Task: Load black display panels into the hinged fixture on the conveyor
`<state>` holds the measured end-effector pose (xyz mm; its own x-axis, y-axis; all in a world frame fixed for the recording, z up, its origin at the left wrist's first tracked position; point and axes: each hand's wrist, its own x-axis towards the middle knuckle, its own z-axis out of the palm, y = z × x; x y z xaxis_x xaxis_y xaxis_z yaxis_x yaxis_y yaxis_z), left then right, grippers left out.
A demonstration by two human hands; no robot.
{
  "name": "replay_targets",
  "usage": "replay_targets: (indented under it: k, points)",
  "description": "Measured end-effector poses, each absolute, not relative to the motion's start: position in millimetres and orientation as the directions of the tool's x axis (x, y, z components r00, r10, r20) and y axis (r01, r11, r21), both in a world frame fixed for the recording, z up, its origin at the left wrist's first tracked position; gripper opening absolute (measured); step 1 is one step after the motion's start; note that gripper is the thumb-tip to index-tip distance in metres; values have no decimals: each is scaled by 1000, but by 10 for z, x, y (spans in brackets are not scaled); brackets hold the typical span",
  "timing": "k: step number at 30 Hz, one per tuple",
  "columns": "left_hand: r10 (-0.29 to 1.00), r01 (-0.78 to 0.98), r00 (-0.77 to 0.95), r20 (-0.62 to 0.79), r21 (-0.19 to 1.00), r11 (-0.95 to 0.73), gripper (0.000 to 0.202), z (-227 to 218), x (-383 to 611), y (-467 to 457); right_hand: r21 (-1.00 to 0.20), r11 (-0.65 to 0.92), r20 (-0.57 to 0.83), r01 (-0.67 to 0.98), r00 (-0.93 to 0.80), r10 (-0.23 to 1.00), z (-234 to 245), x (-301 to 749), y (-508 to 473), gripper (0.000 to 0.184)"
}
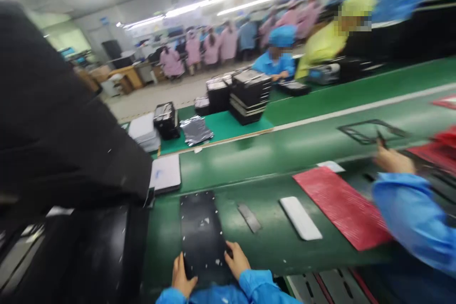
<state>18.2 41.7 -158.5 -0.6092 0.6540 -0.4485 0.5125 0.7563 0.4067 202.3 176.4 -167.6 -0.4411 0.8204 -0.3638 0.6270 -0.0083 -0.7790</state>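
A flat black rectangular panel with small white spots along its edges lies on the green work surface in front of me. My left hand grips its lower left edge, thumb over the top face. On the opposite side, my right hand has its fingers closed on the lower right edge. Right of the panel are a small grey strip and a white rounded block. Whatever lies under the panel is hidden.
A co-worker's hand holds a dark tool by a thin black frame. Nearby lies a red bubble-wrap sheet. A large black stack or cover rises at left, beside a white-topped slab. Black stacks stand beyond the belt.
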Motion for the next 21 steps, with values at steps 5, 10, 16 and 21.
replay_targets:
  k: [5, 10, 16, 21]
  points:
    - [626, 551, -547, -556, 324, 769, 59, -1082, 199, 509, -805, 42, -341, 591, -520, 784, -1910, 2086, 1758, 43]
    - [619, 532, -523, -586, 344, 774, 51, -864, 109, 506, -733, 37, -402, 679, -477, 781, -1897, 2150, 1791, 47]
    - [630, 505, -768, -115, 496, 706, 48, -56, -1010, -266, -813, 62, -353, 579, -575, 738, -1649, 1434, 1732, 55]
    - [71, -134, -951, -302, 604, 786, 66, 23, -2077, -1254, -806, -313, -591, 503, -711, 381, -1344, 23, 887, 74]
